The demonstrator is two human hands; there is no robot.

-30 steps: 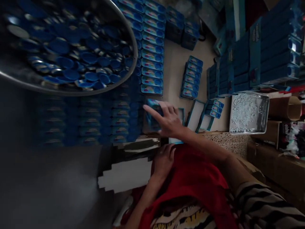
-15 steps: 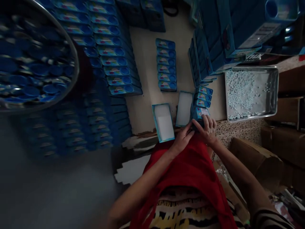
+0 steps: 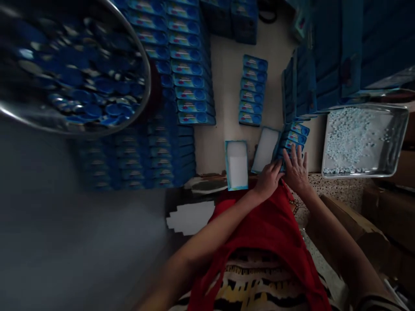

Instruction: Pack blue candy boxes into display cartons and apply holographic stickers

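More open now with right hand, splayed over near-right boxes — likely freed of one — but unclear in grip with left hand.

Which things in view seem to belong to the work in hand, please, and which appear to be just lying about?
Probably in use:
small blue boxes, at the fingertips of the right hand
white-lined blue tray, near the left hand

Probably just lying about, away from both hands:
brown cardboard boxes, lower right
black loop, near the top
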